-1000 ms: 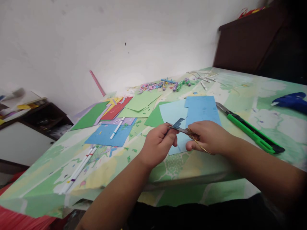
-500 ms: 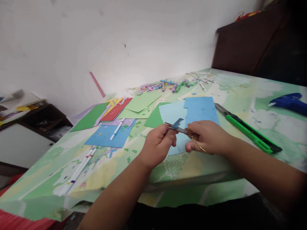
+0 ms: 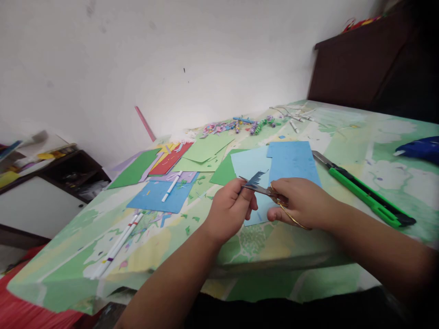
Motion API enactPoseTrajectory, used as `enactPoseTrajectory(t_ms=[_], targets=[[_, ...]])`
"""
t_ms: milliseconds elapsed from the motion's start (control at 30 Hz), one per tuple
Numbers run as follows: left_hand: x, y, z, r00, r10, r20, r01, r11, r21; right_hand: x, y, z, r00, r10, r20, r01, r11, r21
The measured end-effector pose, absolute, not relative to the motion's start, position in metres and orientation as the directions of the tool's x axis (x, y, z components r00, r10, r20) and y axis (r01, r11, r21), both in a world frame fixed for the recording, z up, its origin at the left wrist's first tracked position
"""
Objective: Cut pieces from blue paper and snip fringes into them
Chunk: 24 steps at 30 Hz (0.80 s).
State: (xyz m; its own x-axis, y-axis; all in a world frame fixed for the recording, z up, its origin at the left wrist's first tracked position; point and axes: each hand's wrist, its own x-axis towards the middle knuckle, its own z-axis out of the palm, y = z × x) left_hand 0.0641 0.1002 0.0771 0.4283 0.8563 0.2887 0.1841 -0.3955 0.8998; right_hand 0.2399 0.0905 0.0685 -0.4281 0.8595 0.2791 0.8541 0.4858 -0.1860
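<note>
As the left hand [image 3: 229, 211] pinches paper [image 3: 258, 178] – base hidden – the right hand [image 3: 302, 199] grips scissors [image 3: 265, 191].

I've got a small dark-blue, paper-like strip [image 3: 258, 177], one edge cut into fringe, slanting up and right from the left hand [image 3: 229, 210], which pinches its lower end. Crossing it, I see metal scissors [image 3: 266, 190] with gold-coloured handle loops, held in the right hand [image 3: 303, 201]: blades point left, handles spread. Whether the blades bite the strip, too small for me to tell.
</note>
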Motion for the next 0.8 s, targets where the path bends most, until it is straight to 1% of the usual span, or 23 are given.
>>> enactPoseTrajectory(t_ms=[300, 567, 667, 800], targets=[[0.0652, 0.0983, 0.0769, 0.402, 0.867, 0.294, 0.222, -0.404, 0.887, 0.2393, 0.0906, 0.0697, -0.421, 0.871, 0.255, 0.858, 0.473, -0.201], [0.063, 0.0978, 0.0768, 0.409, 0.856, 0.317, 0.253, -0.44, 0.862, 0.2393, 0.0904, 0.0699, -0.42, 0.874, 0.245, 0.864, 0.468, -0.187], [0.0624, 0.0979, 0.077, 0.411, 0.854, 0.318, 0.26, -0.444, 0.857, 0.2389, 0.0907, 0.0688, -0.411, 0.874, 0.259, 0.871, 0.461, -0.172], [0.0621, 0.098, 0.0778, 0.419, 0.852, 0.315, 0.266, -0.446, 0.855, 0.2394, 0.0906, 0.066, -0.4, 0.868, 0.295, 0.885, 0.449, -0.121]])
